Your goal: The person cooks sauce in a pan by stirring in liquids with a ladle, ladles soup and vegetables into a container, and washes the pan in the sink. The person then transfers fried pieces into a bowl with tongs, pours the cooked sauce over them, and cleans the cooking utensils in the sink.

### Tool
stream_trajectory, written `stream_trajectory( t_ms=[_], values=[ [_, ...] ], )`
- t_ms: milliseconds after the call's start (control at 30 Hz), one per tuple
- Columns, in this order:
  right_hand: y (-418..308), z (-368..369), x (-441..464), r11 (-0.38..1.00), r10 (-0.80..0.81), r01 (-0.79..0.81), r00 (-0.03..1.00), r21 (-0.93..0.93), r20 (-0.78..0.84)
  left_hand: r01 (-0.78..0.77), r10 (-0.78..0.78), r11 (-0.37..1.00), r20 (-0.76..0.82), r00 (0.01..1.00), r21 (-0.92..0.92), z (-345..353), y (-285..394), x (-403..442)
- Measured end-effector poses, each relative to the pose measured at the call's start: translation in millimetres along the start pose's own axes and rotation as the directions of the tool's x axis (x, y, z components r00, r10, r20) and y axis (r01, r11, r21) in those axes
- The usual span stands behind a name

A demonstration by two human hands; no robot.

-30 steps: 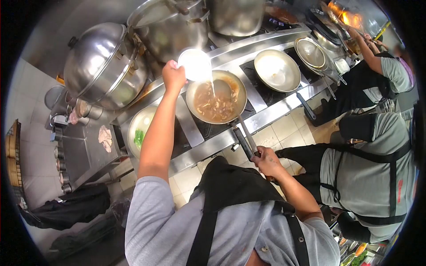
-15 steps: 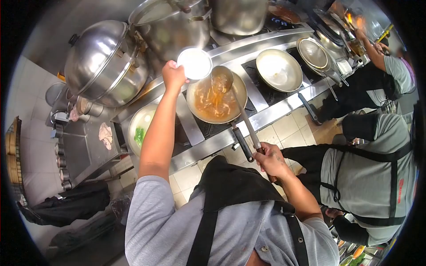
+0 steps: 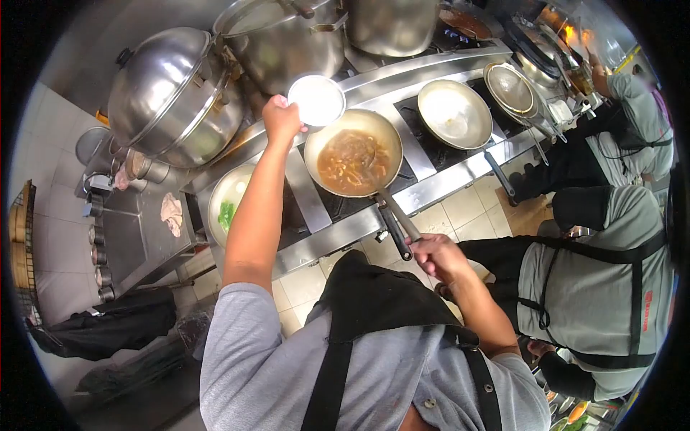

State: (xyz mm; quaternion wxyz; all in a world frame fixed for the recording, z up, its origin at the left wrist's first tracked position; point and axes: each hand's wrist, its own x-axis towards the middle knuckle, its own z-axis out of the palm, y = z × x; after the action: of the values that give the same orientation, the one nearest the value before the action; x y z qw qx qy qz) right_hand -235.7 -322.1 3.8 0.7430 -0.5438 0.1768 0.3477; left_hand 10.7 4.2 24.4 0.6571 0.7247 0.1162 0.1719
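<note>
Ladle scoop mostly lost in brown sauce, and here right hand covers part of its grip! White bowl: contents washed out by glare, perhaps pale liquid, hard to call. Left hand: some fingers out of sight behind bowl. Left forearm blocks part of pan with greens. Up top, tall pot cut off by edge. Far right, co-worker smeared; red lettering on nearer shirt too small to read.

White bowl, brown sauce (glossy), bright green leaves.
</note>
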Motion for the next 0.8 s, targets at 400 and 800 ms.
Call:
stream_trajectory(
  t_ms=[400,800],
  values=[
    [-3,11,-12,0.781,-0.3,0.199,0.951,-0.592,-0.077,0.021,-0.021,1.0,0.005,1.0,0.008,-1,2,-4],
    [35,-8,15,0.536,-0.423,0.183,0.903,-0.824,-0.074,0.031,-0.032,0.999,-0.018,0.999,-0.012,-1,1,-6]
  ],
)
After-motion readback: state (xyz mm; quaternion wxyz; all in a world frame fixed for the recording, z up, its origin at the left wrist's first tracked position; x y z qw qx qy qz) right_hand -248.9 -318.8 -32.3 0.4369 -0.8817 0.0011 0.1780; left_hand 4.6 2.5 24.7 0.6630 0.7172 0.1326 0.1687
